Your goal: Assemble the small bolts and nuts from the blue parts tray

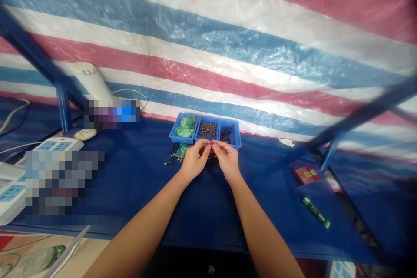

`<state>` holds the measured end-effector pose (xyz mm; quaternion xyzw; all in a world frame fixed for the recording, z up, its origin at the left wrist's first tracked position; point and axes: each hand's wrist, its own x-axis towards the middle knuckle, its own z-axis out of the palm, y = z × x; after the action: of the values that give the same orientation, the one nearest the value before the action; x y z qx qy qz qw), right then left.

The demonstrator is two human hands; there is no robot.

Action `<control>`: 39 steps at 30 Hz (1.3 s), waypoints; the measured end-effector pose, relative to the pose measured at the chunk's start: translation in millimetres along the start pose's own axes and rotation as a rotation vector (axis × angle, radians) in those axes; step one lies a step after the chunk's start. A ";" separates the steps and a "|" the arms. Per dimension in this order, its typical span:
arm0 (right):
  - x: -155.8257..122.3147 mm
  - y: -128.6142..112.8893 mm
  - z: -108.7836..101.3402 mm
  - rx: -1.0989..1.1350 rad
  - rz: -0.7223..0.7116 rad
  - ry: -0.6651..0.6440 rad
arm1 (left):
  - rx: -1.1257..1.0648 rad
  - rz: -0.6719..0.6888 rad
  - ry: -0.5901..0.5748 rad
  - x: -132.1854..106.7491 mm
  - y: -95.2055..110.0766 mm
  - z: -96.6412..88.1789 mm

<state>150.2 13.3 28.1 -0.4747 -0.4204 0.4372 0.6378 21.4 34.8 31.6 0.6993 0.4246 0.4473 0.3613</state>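
Note:
My left hand [196, 158] and my right hand [227, 159] meet fingertip to fingertip in front of three blue bins. Both are closed in a pinch, and whatever small part sits between the fingers is too small to make out. The left bin [180, 140] holds green packets [184, 131]. Small brass-coloured metal parts [207, 129] fill the middle bin. Dark small parts [226, 134] lie in the right bin [235, 144]. Beside my left hand, loose black and brass pieces [172, 147] and a green piece [181, 151] are scattered on the blue table. More dark pieces lie partly hidden under my hands.
A white power strip [9, 213] stands at the left, with a white cylinder [93, 82] behind it. On the right lie a red box [306, 175] and a green-ended tool [316, 212]. Blue frame bars [352, 124] flank the table, and striped sheeting [208, 43] hangs behind.

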 end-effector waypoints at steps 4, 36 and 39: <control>-1.4 -0.5 1.4 -0.014 -0.014 -0.041 | 0.041 0.012 -0.009 1.1 1.4 -1.7; 1.0 5.8 -2.3 -0.061 -0.057 -0.024 | -0.076 -0.048 -0.039 0.7 -4.3 -0.7; 1.8 5.1 -3.2 -0.054 -0.064 -0.039 | -0.091 -0.045 -0.042 0.7 -4.5 0.0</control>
<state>152.9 15.1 22.7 -0.4692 -0.4594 0.4144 0.6302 20.4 37.1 27.8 0.6815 0.4118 0.4434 0.4115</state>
